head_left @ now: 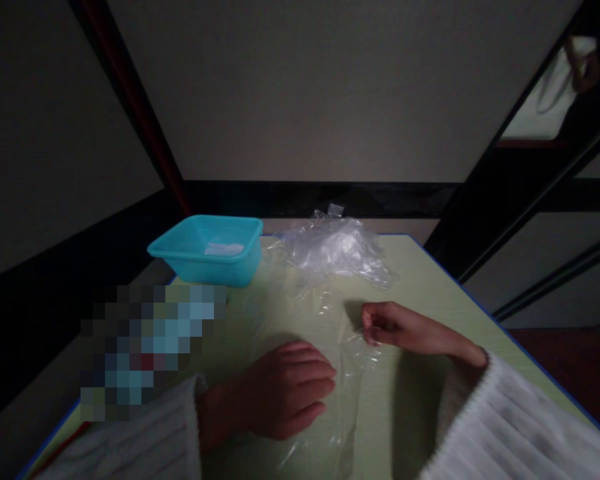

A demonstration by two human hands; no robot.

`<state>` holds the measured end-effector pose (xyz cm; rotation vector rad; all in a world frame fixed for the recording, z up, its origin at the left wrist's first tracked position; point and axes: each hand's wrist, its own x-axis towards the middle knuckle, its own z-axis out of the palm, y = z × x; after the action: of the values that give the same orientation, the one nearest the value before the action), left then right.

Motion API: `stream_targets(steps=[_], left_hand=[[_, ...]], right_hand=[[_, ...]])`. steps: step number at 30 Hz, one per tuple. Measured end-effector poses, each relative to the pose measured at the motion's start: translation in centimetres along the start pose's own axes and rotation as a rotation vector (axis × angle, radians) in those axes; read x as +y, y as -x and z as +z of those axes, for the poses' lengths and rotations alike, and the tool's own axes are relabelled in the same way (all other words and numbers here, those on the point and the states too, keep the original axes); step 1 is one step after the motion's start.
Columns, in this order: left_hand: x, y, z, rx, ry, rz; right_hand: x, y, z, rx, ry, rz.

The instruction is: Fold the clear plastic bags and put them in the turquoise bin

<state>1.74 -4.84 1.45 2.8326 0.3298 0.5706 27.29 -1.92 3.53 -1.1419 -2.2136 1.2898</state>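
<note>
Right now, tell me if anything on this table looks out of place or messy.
Only the plastic bags at the table's far edge: a crumpled heap, not stacked. The tub sits upright.

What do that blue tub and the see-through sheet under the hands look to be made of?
The turquoise tub looks like moulded plastic: one even colour, smooth rounded rim. The sheet looks like thin clear plastic film, glossy and wrinkled, the green table showing through. The right hand pinches it.
</note>
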Motion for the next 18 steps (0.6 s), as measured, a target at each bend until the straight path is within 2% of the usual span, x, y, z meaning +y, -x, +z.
stream_targets(steps=[3,10,18], left_hand=[[0.4,0.4,0.5,-0.047,0.023,0.067],[1.0,-0.1,0.8,-0.110,0.005,0.107],[1.3,-0.1,1.1,-0.119,-0.065,0.128]], right_hand=[[0.1,0.1,-0.1,-0.021,-0.098,0.022],[-0.1,-0.3,0.0,-0.056,-0.435,0.038],[-0.2,-1.8,2.2,0.019,-0.670,0.033]])
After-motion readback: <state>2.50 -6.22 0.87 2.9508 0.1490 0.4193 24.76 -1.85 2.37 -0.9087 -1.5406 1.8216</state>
